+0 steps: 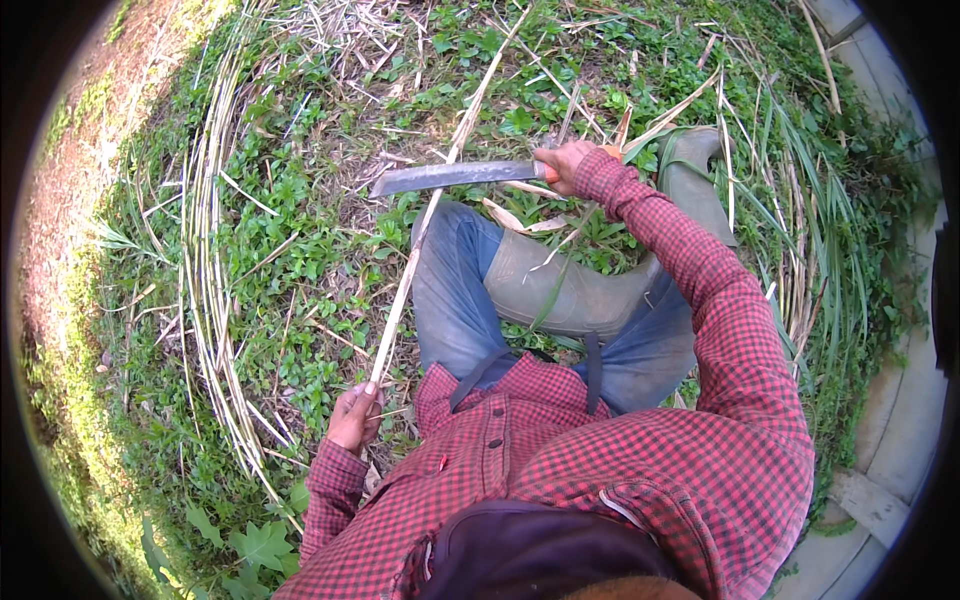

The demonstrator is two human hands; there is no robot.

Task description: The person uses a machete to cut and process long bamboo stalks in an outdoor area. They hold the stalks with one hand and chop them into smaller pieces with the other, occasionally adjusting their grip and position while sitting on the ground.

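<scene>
My left hand (357, 413), low and to the left, is closed on the near end of a long pale stalk (408, 272). From there the stalk slants up and away past my bent knee, its far end splitting into dry, leafy strips. My right hand (574, 168) grips the orange handle of a machete (450, 178), fingers wrapped round it. The broad grey blade points left and lies across the stalk just beyond the knee. Whether the edge touches the stalk or only passes over it, I cannot tell.
I sit with legs folded, in blue trousers and green rubber boots (570, 288). A long bundle of pale stalks (205, 230) curves along the left. Green-leaved stalks (800, 230) lie to the right, beside a concrete edge (905, 420). Low weeds and dry husks cover the ground.
</scene>
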